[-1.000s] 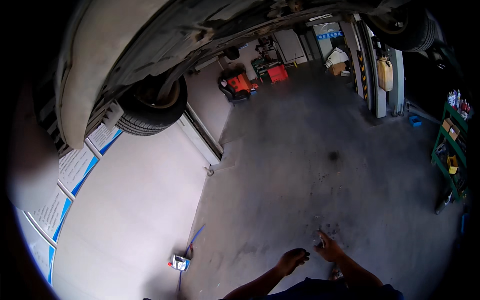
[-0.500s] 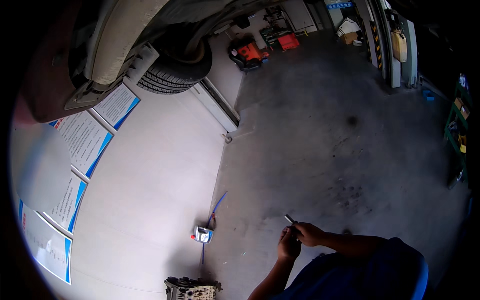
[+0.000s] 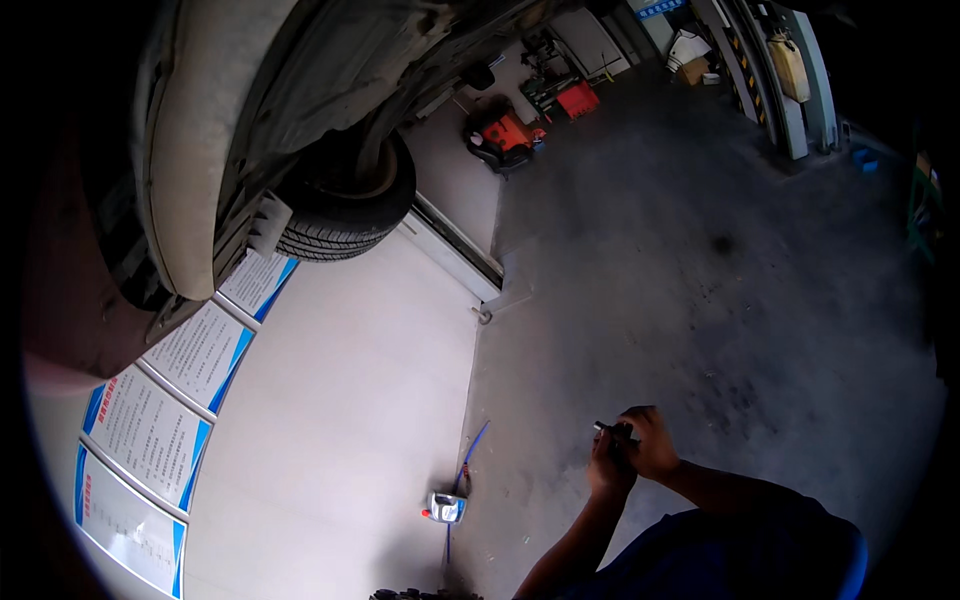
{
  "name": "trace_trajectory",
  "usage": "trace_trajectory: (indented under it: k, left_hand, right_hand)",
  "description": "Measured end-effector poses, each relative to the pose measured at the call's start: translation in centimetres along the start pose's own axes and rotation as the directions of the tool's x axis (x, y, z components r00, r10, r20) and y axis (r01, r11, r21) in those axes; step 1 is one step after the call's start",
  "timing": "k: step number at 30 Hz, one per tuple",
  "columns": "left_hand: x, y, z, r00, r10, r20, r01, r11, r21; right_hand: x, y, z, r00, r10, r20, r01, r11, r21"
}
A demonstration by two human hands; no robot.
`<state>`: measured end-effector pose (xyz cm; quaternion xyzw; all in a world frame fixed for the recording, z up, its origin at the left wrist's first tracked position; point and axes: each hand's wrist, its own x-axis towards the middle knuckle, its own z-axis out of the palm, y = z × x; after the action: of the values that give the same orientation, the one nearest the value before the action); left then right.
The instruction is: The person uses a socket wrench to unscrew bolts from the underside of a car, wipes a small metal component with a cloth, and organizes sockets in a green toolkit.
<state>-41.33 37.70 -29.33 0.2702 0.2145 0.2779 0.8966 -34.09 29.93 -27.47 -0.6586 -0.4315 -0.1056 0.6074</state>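
Observation:
Low in the picture, right of centre, both my hands meet around a small dark tool [image 3: 625, 434] with a bright, rod-like metal end pointing left. Its exact kind is too dim to make out. My left hand [image 3: 608, 470] is closed around its lower side. From the right, my right hand [image 3: 654, 444] curls over the other end, fingers bent against it. My fingers and the shadow hide much of the tool. The hands are held above the grey floor, well away from the raised car.
A raised car's underside [image 3: 340, 70] and tyre [image 3: 345, 205] hang at upper left. Framed posters [image 3: 150, 440] line the pale wall. A silver and blue device [image 3: 446, 507] with a blue hose is by the wall. A lift post [image 3: 785, 100] stands far right.
The view has shifted, so the car and wall sit lower. The tool's metal end now points more level to the left. My right hand has moved higher over it.

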Motion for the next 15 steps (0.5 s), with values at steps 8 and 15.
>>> trace_trajectory:
  k: [8,15]
  left_hand:
    - [3.4,-0.7,0.6,0.996,-0.047,-0.081,0.059,0.987,0.148]
    - [1.3,3.4,-3.8,0.911,0.128,-0.392,-0.068,0.984,0.164]
  right_hand:
    - [4.7,4.3,-2.4,0.969,0.145,0.202,-0.181,0.968,0.173]
    - [26.0,-3.8,-7.2,0.990,0.093,-0.103,0.030,0.580,0.814]
